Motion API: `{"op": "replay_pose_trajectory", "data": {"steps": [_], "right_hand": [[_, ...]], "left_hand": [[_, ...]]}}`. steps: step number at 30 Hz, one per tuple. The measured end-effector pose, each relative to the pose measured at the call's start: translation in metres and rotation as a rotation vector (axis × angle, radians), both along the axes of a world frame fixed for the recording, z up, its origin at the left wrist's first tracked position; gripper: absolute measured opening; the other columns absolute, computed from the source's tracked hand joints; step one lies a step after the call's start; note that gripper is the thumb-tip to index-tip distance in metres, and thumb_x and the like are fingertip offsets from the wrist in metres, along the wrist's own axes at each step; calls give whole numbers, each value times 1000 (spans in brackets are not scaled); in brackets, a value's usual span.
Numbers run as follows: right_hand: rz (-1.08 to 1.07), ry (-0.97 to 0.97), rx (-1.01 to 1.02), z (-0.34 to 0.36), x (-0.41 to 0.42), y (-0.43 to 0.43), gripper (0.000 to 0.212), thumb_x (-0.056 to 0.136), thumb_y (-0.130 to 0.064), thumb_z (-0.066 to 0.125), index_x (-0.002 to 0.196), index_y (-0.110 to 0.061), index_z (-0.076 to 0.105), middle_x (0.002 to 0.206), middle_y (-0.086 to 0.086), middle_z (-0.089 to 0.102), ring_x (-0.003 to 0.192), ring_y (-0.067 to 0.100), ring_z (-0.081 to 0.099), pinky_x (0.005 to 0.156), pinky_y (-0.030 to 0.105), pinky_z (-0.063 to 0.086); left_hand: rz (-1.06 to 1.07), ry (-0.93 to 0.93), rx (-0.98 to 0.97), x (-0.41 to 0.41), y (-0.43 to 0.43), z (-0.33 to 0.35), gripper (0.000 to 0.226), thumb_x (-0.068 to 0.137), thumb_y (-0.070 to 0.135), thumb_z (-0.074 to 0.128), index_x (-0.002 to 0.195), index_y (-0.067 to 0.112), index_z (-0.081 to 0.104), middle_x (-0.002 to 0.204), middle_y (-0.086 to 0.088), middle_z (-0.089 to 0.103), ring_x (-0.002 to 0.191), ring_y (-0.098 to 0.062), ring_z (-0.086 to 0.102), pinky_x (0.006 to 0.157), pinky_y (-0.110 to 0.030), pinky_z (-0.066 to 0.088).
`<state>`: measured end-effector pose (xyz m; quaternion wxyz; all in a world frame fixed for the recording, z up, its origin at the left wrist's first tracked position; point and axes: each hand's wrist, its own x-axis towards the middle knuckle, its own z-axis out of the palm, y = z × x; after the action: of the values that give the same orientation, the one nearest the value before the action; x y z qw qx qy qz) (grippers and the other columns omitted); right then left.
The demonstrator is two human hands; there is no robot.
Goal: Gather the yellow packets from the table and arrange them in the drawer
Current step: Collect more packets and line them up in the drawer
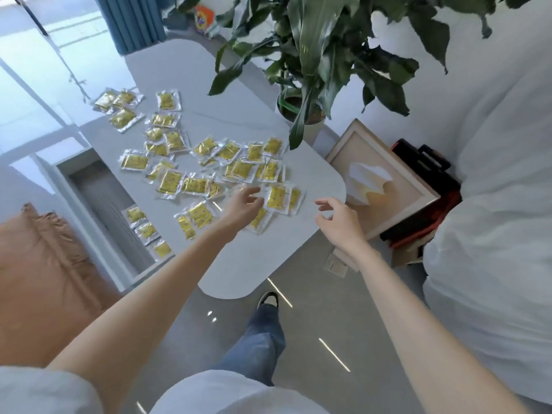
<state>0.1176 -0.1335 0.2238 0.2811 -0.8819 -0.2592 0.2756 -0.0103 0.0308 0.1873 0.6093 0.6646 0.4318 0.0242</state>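
Yellow packets point(169, 181): flat sachets with clear, shiny borders, scattered loosely across the white table point(245, 121). Many overlap toward its near right edge, and a small cluster lies at the far left. Drawer point(98, 186): open, beside the table's left side. Three packets point(147, 230) lie in a row at its near end.

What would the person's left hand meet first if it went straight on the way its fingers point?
Probably the yellow packet lying just beyond the left hand on the table; how high the hand hovers is unclear.
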Motion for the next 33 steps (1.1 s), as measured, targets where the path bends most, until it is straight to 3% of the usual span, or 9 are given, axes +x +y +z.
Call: {"op": "replay_pose_trajectory", "data": {"steps": [3, 7, 10, 14, 18, 29, 33], "right_hand": [[51, 39, -58, -13, 40, 12, 33, 93, -17, 51, 126, -21, 56, 125, -1, 57, 92, 12, 53, 79, 23, 38], [97, 75, -109, -32, 86, 33, 35, 93, -15, 52, 128, -19, 55, 127, 0, 56, 92, 13, 52, 80, 24, 39], [151, 125, -165, -51, 113, 49, 38, 92, -15, 53, 130, -18, 52, 131, 2, 53, 99, 16, 52, 83, 24, 39], [218, 182, -240, -84, 148, 76, 43, 92, -17, 55, 134, -19, 48, 136, 1, 49, 112, 19, 53, 83, 25, 40], [233, 231, -275, -127, 180, 104, 46, 92, -18, 58, 137, -18, 45, 140, 2, 47, 123, 19, 49, 86, 25, 38], [272, 294, -384, -279, 228, 143, 59, 88, -16, 65, 140, -21, 38, 143, 4, 40, 124, 21, 45, 83, 26, 37], [266, 221, -381, -329, 234, 150, 67, 83, -18, 70, 141, -20, 36, 144, 5, 36, 130, 25, 39, 100, 34, 39]], "left_hand": [[53, 44, -53, 32, 5, -19, 43, 96, 24, 48, 138, 15, 44, 130, -13, 57, 93, -25, 59, 76, -28, 43], [131, 100, -96, 66, 14, -44, 42, 95, 27, 50, 136, 18, 46, 129, -8, 58, 97, -21, 58, 82, -30, 47], [205, 136, -121, 87, 18, -62, 42, 93, 31, 52, 134, 21, 48, 130, -6, 59, 107, -24, 60, 95, -37, 49], [284, 169, -136, 113, 21, -88, 46, 92, 28, 52, 136, 19, 47, 131, -6, 57, 111, -20, 57, 90, -30, 47], [358, 197, -125, 136, 25, -125, 50, 91, 33, 54, 138, 21, 44, 137, -5, 52, 121, -21, 53, 100, -42, 46], [438, 346, 45, 189, 25, -252, 58, 91, 28, 55, 144, 15, 35, 148, -7, 38, 139, -21, 32, 110, -33, 28], [393, 386, 115, 202, 28, -294, 64, 90, 31, 58, 146, 15, 31, 147, -7, 37, 137, -22, 31, 108, -35, 31]]}}
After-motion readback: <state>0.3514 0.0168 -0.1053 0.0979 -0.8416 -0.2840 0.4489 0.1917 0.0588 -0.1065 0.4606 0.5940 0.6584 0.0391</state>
